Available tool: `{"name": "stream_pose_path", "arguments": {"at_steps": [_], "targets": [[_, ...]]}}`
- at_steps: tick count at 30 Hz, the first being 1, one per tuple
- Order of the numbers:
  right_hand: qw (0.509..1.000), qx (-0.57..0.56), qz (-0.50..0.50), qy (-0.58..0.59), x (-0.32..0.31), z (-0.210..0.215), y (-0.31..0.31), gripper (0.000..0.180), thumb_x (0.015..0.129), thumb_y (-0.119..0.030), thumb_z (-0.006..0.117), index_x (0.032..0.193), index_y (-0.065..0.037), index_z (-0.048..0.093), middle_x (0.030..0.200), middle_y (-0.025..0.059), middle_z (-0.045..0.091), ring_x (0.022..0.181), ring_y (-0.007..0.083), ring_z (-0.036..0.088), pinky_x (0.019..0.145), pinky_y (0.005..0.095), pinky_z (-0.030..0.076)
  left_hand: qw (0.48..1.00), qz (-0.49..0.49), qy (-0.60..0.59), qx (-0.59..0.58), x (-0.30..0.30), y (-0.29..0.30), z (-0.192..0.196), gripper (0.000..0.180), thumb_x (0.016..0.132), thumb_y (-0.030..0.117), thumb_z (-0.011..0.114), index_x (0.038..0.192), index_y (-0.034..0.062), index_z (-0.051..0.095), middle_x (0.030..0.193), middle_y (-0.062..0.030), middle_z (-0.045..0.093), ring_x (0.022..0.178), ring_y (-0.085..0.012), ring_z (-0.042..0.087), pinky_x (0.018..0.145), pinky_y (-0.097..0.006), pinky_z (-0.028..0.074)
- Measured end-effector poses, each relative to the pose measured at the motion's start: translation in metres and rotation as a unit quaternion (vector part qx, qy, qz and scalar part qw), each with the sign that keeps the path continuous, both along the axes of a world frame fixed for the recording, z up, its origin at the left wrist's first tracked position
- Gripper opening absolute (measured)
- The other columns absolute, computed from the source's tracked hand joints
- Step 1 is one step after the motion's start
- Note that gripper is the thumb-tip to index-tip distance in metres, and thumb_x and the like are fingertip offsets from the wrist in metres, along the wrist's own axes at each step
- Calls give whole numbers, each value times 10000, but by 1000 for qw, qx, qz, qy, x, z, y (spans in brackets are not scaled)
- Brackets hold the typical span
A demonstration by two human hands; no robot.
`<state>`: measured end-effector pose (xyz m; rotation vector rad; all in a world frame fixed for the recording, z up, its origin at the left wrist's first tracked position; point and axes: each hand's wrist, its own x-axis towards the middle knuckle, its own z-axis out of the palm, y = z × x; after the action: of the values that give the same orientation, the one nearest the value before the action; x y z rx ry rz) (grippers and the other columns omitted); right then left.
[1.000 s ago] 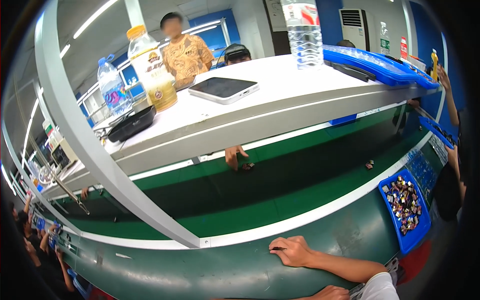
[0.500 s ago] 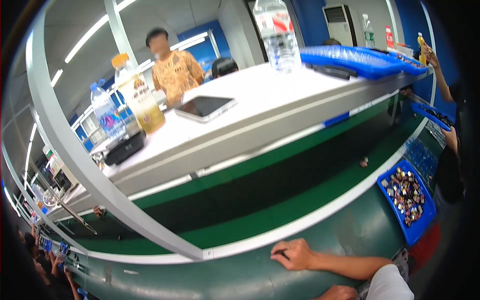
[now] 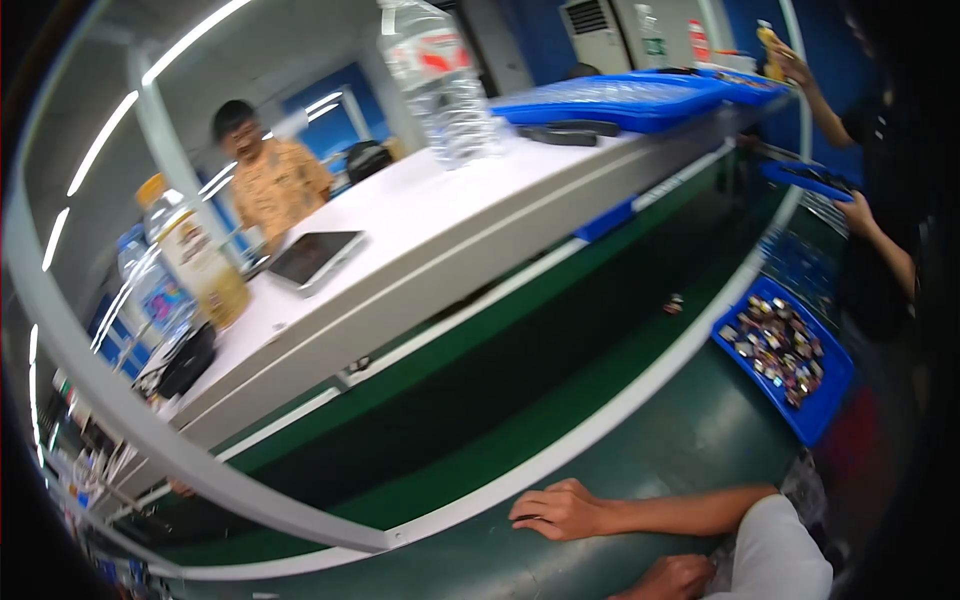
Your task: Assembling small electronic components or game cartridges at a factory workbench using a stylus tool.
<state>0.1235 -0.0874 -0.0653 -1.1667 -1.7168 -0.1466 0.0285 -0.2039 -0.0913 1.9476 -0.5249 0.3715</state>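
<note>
Green table (image 3: 700, 440) stretches beside a conveyor belt (image 3: 560, 400); the left hand (image 3: 560, 510) rests flat there, fingers loosely spread, empty; right hand (image 3: 672, 578) fingers hidden, cannot tell.

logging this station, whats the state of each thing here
left hand: flat on the green bench, empty
right hand: low by the white sleeve, grip unclear
blue tray: holds many small parts
clear bottle: upright on the white shelf
tablet: lying flat, screen dark
</note>
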Motion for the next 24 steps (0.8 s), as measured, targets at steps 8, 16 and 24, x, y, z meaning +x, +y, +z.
{"name": "stream_pose_path", "arguments": {"at_steps": [8, 16, 24], "targets": [[1000, -10, -7, 6, 2, -7, -7, 95, 856, -104, 723, 905, -70, 648, 863, 25, 610, 598, 218, 599, 525, 334, 489, 997, -39, 50, 49, -5, 0, -13, 89, 884, 92, 603, 930, 24, 639, 843, -121, 604, 812, -320, 643, 685, -434, 529], [999, -26, -18, -1, 4, -15, -6, 82, 859, -120, 739, 916, -92, 688, 884, -2, 662, 537, 202, 589, 520, 309, 494, 996, -43, 79, 21, -6, 0, -6, 88, 904, 76, 608, 953, 22, 658, 837, -124, 613, 802, -330, 644, 682, -437, 522], [995, -59, 14, 78, 4, -17, -5, 71, 863, -98, 711, 846, -64, 651, 833, 6, 679, 566, 224, 620, 524, 334, 484, 997, -24, 67, 14, -7, -1, -7, 92, 921, 96, 633, 951, 17, 671, 835, -131, 625, 791, -332, 645, 686, -433, 524]]}}
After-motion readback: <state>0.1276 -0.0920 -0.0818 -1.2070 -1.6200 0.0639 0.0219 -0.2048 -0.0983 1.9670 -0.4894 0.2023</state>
